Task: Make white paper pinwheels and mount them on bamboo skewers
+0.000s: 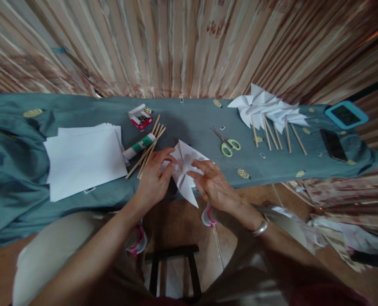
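A white paper pinwheel (185, 163) with pointed folded blades lies at the front edge of the cloth, between my two hands. My left hand (155, 174) pinches its left side between thumb and fingers. Curled over its right side, my right hand (212, 182) has thumb and fingertips at the paper near the centre. Part of the right blades is hidden under those fingers. Just left of my left hand are several loose wooden sticks (149, 153) and a green-and-white tube (139, 145). Yellow-handled scissors (226, 144) lie beyond my right hand.
A stack of white paper (85, 163) lies at left. Behind the tube stands an open small red-and-white box (140, 117). Finished pinwheels on sticks (270, 108) overlap at right, beside a blue-framed device (346, 114) and a dark phone (334, 145). Curtains (182, 51) hang behind the cloth-covered table (195, 114).
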{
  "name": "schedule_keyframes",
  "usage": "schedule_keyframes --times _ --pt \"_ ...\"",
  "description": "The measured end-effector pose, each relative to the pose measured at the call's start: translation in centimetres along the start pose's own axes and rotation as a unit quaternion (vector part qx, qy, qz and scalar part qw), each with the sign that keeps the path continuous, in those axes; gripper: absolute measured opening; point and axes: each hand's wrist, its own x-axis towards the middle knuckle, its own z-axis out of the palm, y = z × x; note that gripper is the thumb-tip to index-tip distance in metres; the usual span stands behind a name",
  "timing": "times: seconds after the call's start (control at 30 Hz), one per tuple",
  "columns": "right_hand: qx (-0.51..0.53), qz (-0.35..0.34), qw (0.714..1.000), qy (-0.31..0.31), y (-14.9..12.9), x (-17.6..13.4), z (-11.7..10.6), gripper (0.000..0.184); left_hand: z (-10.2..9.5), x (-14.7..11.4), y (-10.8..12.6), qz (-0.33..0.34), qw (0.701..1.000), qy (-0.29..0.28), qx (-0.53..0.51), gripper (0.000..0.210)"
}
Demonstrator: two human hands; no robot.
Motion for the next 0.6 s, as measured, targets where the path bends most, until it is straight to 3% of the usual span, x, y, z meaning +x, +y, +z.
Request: schedule_keyframes --times 0.13,0.27,0.47,0.6 --pt "0.113 0.032 0.990 0.073 1.6 0.3 -0.7 0.028 -0.5 -0.8 0.1 -0.045 0.999 -0.023 -0.013 0.034" --pt "0.125 0.074 0.983 0.113 3.8 0.9 -0.8 0.026 -1.2 -1.4 0.0 -0.077 0.996 -0.050 -0.010 0.040" --pt "0.093 0.110 0.985 0.096 4.9 2.8 -0.2 0.039 -1.4 -2.2 -0.6 -0.125 0.987 -0.100 -0.032 0.053" --pt "0.154 0.148 0.975 0.064 5.0 3.6 -0.5 0.044 -1.6 -2.2 -0.5 -0.160 0.979 -0.101 -0.077 0.060"
